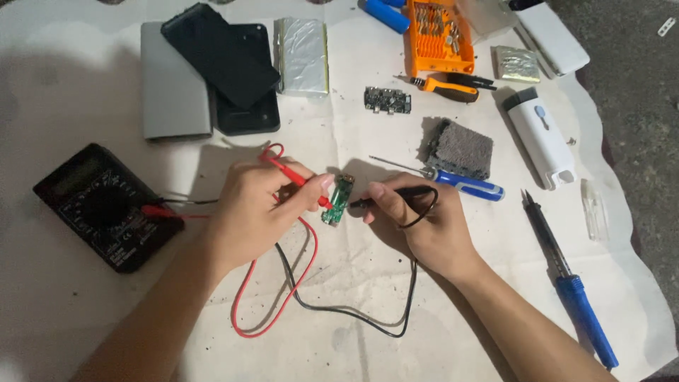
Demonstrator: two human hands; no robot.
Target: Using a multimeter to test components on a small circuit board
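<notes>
My left hand (258,205) grips a red test probe (300,180), its tip touching a small green circuit board (338,201) lying on the white cloth. My right hand (417,223) grips a black test probe (392,196) whose tip meets the same board from the right. Red and black leads (304,297) loop over the cloth toward me and run back to a black multimeter (106,205) at the left.
Blue-handled screwdriver (467,185), grey sponge (461,148), soldering iron (569,283), white plastic case (541,138), another small circuit board (387,99), orange bit holder (437,35), foil battery pack (302,55), black covers (230,64) and a grey slab (173,81) lie around.
</notes>
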